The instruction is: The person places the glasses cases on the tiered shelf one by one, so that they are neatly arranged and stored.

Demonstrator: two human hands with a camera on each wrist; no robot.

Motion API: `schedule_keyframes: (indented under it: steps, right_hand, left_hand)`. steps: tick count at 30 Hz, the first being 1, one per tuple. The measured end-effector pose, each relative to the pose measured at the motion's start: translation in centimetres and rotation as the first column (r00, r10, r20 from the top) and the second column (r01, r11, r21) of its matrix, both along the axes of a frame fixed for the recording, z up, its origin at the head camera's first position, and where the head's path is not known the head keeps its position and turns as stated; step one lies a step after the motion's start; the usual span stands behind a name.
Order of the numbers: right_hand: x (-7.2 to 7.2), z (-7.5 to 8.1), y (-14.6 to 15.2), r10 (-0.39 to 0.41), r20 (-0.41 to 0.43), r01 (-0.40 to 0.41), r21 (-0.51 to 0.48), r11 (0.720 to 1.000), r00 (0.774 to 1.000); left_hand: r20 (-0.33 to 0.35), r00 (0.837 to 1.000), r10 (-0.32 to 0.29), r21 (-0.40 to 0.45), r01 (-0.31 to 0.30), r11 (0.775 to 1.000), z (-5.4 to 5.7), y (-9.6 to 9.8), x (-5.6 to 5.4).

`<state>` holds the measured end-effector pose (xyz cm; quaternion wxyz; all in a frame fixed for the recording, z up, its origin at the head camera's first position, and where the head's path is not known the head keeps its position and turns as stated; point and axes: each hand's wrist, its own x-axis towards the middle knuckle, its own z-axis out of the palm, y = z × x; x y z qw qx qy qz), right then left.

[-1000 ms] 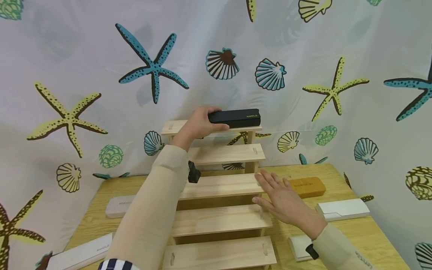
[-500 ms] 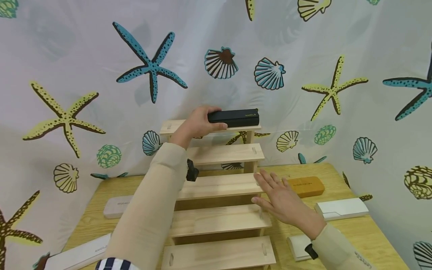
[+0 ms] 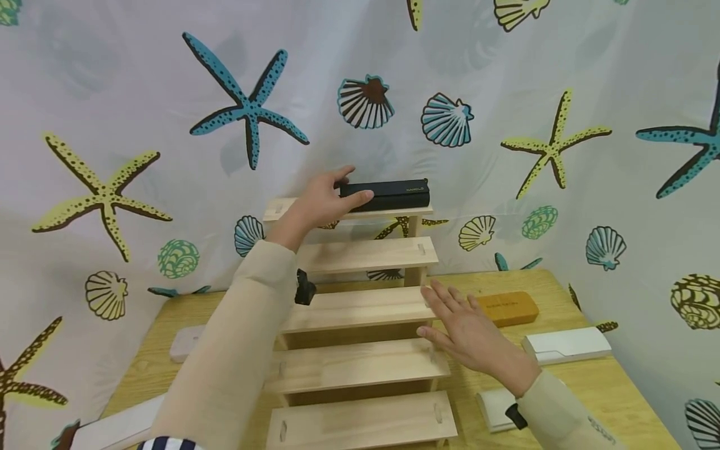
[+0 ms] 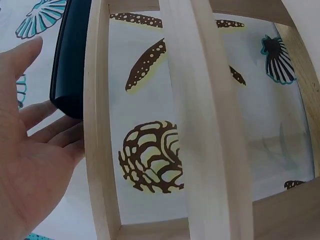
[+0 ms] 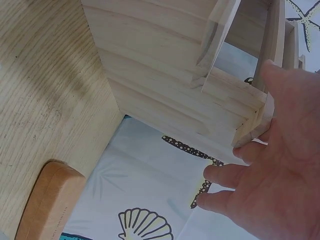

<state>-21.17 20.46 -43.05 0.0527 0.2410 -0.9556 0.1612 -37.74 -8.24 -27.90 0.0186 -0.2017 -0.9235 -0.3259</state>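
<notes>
A long black glasses case (image 3: 388, 194) with small yellow lettering lies on the top step of a stepped wooden rack (image 3: 360, 365). My left hand (image 3: 320, 200) is at the case's left end, fingers spread and thumb in front. In the left wrist view, the thumb of my left hand (image 4: 30, 165) stands apart from the case (image 4: 72, 60), while the other fingers reach partly behind it; contact there cannot be told. My right hand (image 3: 469, 334) has its fingers extended at the right end of the middle step, and the right wrist view shows its fingertips by the rack's edge.
Right of the rack on the wooden table (image 3: 596, 381) lie an orange case (image 3: 509, 309), a white case (image 3: 568, 345) and another white case (image 3: 495, 409). A pale case (image 3: 185, 342) and a long white case (image 3: 120, 425) lie at left. A patterned curtain (image 3: 360, 37) hangs behind.
My left hand has loosened from the black case and drawn slightly left, its fingers spreading. The case stays on the top step. My right hand keeps its place.
</notes>
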Motion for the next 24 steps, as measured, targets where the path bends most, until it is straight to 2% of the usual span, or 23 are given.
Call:
schedule_keyframes:
  steps: [6,10,14,19,24]
  right_hand:
    - [-0.1,0.0,0.1,-0.002,0.000,0.002,0.006,1.000,1.000]
    - [-0.1,0.2,0.0,-0.001,0.004,0.001,0.007,1.000,1.000]
    - [0.0,0.3,-0.1,-0.004,0.000,0.004,0.017,1.000,1.000]
    - [-0.1,0.3,-0.1,-0.004,-0.005,0.004,0.028,1.000,1.000]
    - [0.1,0.2,-0.2,-0.002,0.005,0.002,0.021,1.000,1.000]
  left_hand:
    - [-0.112,0.993,0.023,0.080,-0.014,0.997,0.2,-2.1,1.4]
    - [-0.204,0.977,0.067,0.174,-0.032,0.984,0.4,-3.9,2.7]
    - [-0.258,0.961,0.102,0.267,-0.031,0.963,0.4,-6.4,4.2]
    - [-0.289,0.950,0.120,0.304,-0.028,0.952,-0.4,-10.0,6.1]
    - [-0.316,0.939,0.136,0.324,-0.028,0.946,-1.8,-13.7,8.0]
